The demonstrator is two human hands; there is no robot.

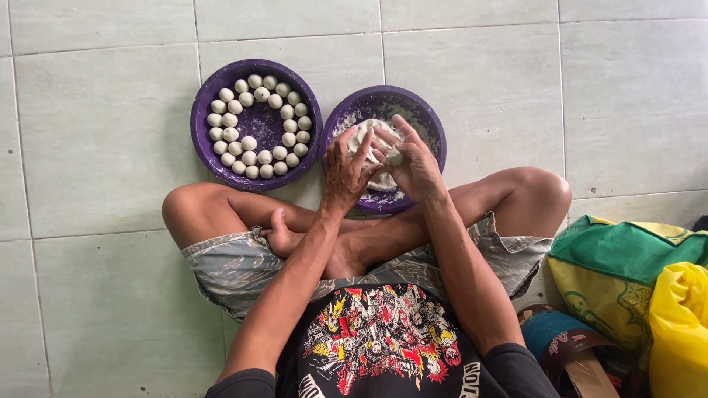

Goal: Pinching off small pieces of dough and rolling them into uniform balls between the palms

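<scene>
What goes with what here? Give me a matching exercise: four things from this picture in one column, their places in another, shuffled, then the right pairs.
Things:
1. Dough balls
2. Dough lump
3. Yellow and green bag
4. Small dough piece

Places:
A. On the floor tiles at the right edge
B. Ringed inside the left purple bowl
C. In the right hand
D. In the right purple bowl, under the left hand

Pairs: 1-B, 2-D, 3-A, 4-C

- Left hand (345,171): back turned up, fingers spread and bent downward, forearm running straight out from the body.
- Right hand (410,163): fingers curled inward, thumb and fingertips pinched together, forearm angled toward the left hand; the two hands sit just beside each other.
</scene>
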